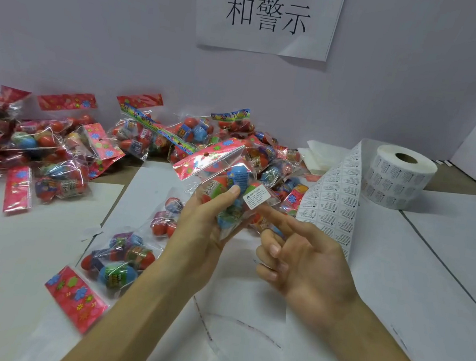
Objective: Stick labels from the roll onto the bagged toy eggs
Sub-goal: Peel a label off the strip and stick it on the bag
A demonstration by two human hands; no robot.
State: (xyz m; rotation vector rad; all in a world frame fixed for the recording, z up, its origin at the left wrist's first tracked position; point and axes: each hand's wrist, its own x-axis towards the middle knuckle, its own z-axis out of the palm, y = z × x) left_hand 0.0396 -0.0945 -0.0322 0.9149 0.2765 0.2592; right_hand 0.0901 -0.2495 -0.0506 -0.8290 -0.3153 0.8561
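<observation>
My left hand (203,224) grips a clear bag of toy eggs (230,185) with a red flowered header, held up over the table's middle. A white warning label (256,196) sits stuck on the bag's right side. My right hand (301,261) is just below and right of it, index finger stretched toward the label's lower edge, the other fingers loosely curled, holding nothing. The label roll (397,180) stands at the back right, and its loose strip of labels (334,199) trails down toward my right hand.
A heap of bagged eggs (63,142) covers the back left. More bags (120,261) lie in front of my left arm and at the left edge. White paper sheets (399,277) cover the table. A printed sign (268,11) hangs on the wall behind.
</observation>
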